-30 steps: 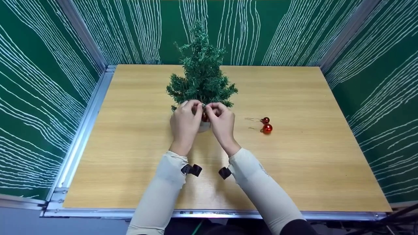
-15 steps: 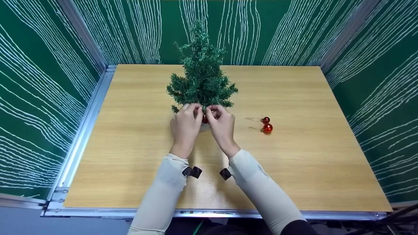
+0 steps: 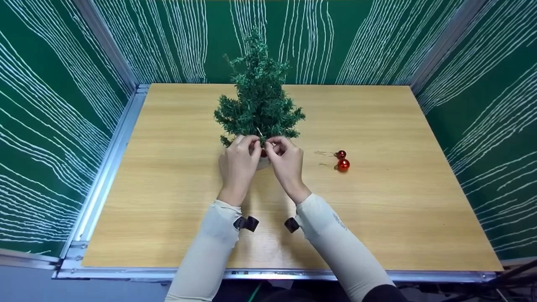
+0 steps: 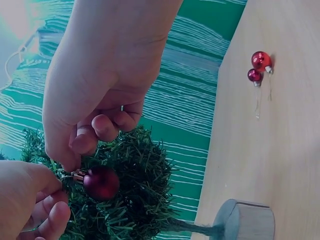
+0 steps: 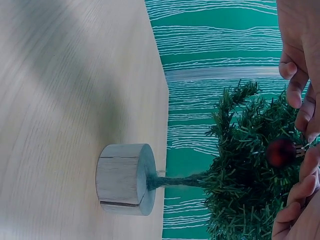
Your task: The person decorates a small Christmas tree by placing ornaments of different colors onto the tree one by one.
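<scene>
A small artificial Christmas tree point(image 3: 260, 92) stands upright on a round, pale wooden base point(image 5: 125, 177). In front of its lower branches, a shiny dark red bauble point(image 4: 102, 184) hangs just below both hands' fingertips. My left hand point(image 3: 238, 161) pinches at its thin hanging string, beside the bauble's metal cap. From the other side my right hand point(image 3: 287, 161) pinches at the same spot, fingertips nearly meeting the left ones. A pale end of string point(image 3: 259, 132) sticks up above the fingers against the green. Fingers hide most of the string and the branch tip there.
Two more red baubles, a smaller one point(image 3: 341, 154) and a larger one point(image 3: 343, 165), lie on the wooden table point(image 3: 398, 201) right of the tree, their strings pointing left. Green walls point(image 3: 369, 42) with white streaks enclose the back and sides.
Both hands have come down slightly, toward the person, still close together at the bauble. The pale string end now shows above the fingers. The tree and the two lying baubles stay put.
</scene>
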The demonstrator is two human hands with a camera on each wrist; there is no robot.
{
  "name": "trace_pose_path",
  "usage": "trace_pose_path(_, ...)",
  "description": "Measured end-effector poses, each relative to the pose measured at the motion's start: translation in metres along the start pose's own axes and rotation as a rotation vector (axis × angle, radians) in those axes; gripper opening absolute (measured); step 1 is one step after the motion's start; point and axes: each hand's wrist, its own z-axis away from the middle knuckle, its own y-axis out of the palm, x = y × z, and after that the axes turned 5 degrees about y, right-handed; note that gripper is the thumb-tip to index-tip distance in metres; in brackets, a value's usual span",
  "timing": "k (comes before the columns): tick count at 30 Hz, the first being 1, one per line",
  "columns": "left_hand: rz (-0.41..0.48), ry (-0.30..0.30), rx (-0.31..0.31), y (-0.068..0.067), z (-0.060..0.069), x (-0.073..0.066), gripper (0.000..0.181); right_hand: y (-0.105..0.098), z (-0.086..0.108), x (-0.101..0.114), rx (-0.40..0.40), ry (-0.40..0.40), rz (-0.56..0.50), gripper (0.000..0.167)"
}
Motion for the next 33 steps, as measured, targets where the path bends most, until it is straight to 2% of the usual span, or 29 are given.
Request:
trace_pose_path(11, 0.029, 0.021, -0.053, -0.002, 0.001, 0.005, 0.009, -0.006, 0.000, -0.003, 0.005, -0.006, -0.025, 0.005)
trace_pose_path(20, 0.120, 0.057, -0.185, -0.007, 0.001, 0.009, 0.008, -0.014, -0.003, -0.005, -0.024, -0.033, -0.014, 0.003)
trace_pose_path(26, 0.169, -0.017, -0.220, -0.009, 0.002, 0.015, 0.010, -0.022, -0.006, -0.010, -0.052, -0.011, -0.014, 0.004)
trace_pose_path(33, 0.209, -0.100, -0.202, -0.004, 0.003, 0.021, 0.021, -0.037, -0.012, -0.019, -0.109, 0.019, -0.010, 0.006)
